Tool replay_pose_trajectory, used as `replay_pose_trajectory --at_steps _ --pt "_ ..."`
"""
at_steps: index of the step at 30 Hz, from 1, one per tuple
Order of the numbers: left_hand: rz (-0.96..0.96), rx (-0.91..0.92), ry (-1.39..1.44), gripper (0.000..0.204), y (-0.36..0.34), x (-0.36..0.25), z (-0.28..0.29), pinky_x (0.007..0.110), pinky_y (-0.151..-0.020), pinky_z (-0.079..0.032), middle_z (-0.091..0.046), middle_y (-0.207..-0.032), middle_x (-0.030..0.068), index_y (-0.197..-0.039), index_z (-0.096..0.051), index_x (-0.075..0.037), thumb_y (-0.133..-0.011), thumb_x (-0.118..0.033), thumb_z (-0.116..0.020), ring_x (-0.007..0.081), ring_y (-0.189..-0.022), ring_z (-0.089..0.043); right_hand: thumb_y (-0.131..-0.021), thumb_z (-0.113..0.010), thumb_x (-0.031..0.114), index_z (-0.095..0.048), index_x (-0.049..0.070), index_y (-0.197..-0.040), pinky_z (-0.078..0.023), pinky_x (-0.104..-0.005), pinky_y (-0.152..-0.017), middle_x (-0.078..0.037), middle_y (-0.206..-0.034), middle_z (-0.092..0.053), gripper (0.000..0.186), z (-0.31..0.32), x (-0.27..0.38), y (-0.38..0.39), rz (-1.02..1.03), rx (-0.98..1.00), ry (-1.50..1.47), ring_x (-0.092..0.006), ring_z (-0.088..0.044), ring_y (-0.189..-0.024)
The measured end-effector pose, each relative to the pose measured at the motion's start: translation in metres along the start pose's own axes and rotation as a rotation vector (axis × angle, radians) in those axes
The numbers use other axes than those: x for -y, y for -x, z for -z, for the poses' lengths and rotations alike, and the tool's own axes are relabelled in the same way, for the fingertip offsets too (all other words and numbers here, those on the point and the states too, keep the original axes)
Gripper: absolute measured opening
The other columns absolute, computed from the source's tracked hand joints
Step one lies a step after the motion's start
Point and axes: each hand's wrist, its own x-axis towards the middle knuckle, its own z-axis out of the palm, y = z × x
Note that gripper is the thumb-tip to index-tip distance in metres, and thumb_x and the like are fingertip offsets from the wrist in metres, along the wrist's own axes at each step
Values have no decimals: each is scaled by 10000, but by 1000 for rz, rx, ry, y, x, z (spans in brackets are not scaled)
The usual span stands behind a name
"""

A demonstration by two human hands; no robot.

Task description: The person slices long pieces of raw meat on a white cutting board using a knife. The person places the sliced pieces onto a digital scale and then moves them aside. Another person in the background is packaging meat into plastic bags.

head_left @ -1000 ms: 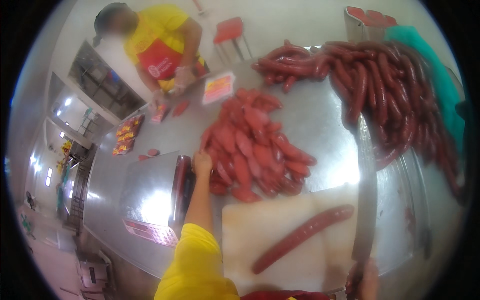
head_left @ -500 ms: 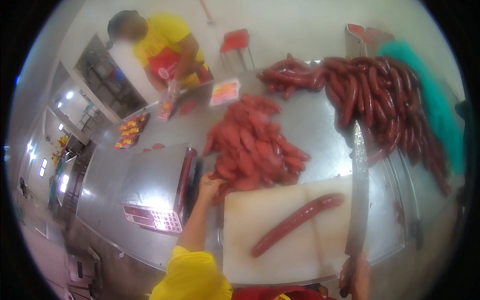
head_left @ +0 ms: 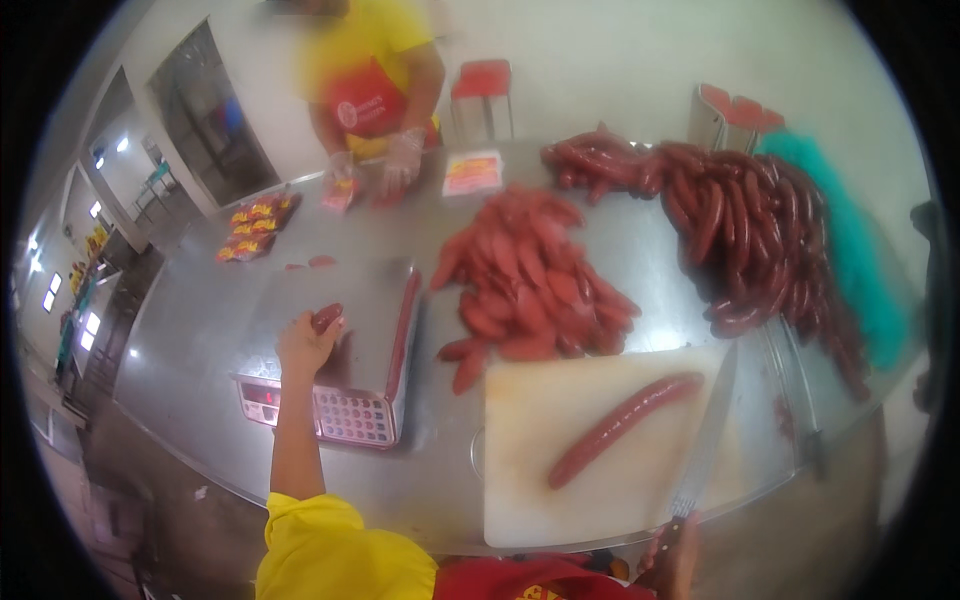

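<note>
My left hand [head_left: 308,347] is closed on a cut piece of sausage [head_left: 326,318], just above the plate of a digital scale [head_left: 385,345]. In my right hand [head_left: 672,560], at the near edge of the table, is the handle of a long knife [head_left: 703,450]. Its blade lies low along the right side of a white cutting board [head_left: 515,450], tip pointing away from me. One long, dark red sausage [head_left: 622,430] rests slantwise on the board. Beyond the board spreads a heap of reddish sliced sausage pieces [head_left: 530,275].
Whole sausages [head_left: 745,220] are heaped at the far right, beside a green cloth-like sheet [head_left: 860,260]. Across the metal table [head_left: 190,350], a co-worker in a red apron [head_left: 365,100] handles a packet with gloved hands. Filled packets [head_left: 255,228] and a white printed stack [head_left: 472,173] lie there.
My left hand has moved left from the sliced heap to above the scale, carrying a piece. The knife has dropped from raised to low over the board. The co-worker's hands have moved apart.
</note>
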Motion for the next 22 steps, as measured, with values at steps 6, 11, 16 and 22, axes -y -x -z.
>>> replay_pose_trajectory --at_steps 6,11,16,22 --pt "-507 -265 669 289 38 -73 -72 403 -795 -486 -640 -1014 180 -1088 -616 -47 -860 -224 -613 344 -898 -613 -928 -435 600 -503 176 -825 -303 -311 -336 -15 -511 -435 442 -24 -34 16 -3 55 -163 -171 -374 -369" --pt "-441 244 243 332 85 -130 -137 482 -885 -474 -623 -1068 249 -1103 -581 -51 -817 -218 -570 410 -999 -604 -916 -398 645 -499 175 -799 -306 -327 -352 -6 -503 -423 495 -34 -58 13 -9 46 -172 -174 -358 -368" --pt "-438 418 418 438 82 -121 -153 491 -931 -447 -583 -1106 300 -1193 -491 -19 -811 -218 -571 430 -1069 -572 -909 -348 679 -471 183 -732 -305 -385 -363 3 -493 -404 540 -32 -76 -1 20 77 -155 -192 -337 -368" --pt "-372 426 785 585 93 -97 -94 460 -979 -429 -564 -1188 304 -1329 -385 -17 -832 -269 -562 432 -1110 -559 -840 -287 793 -551 92 -790 -361 -447 -350 -83 -483 -499 750 2 -89 -57 -80 298 -363 -255 -418 -324"
